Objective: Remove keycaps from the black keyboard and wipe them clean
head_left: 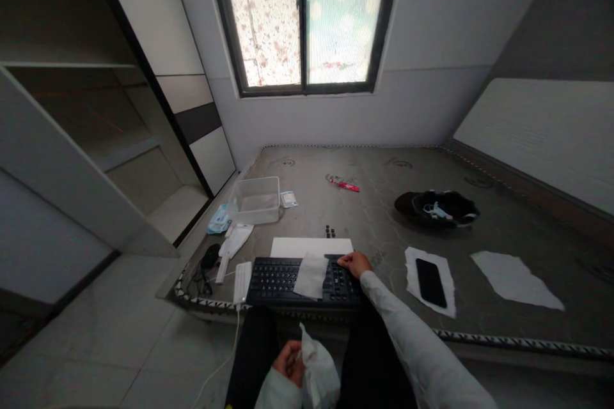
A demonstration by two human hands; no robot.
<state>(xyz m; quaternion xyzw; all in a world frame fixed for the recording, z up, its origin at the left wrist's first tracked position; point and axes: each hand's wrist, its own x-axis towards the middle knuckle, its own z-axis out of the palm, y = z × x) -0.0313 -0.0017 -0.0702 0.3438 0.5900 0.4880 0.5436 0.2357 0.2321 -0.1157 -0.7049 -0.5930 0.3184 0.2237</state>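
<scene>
A black keyboard [278,276] lies at the front edge of the mattress, with a white tissue [311,276] spread over its middle. My right hand [355,264] is at the keyboard's upper right keys, fingers pinched together; anything between the fingertips is too small to tell. Down at my lap, my left hand [290,361] is closed on a crumpled white wipe [319,370] that hangs between my knees. Several small black keycaps [330,231] lie loose beyond the keyboard. Behind it is a flat white sheet or board [311,247], partly covered by the keyboard.
Left of the keyboard are a white power strip [242,282], a black mouse [210,257], a blue packet [219,220] and a clear plastic box [254,201]. A red-handled tool [345,185] lies farther back. To the right are a black cap [444,209] and a phone [430,282] on tissue.
</scene>
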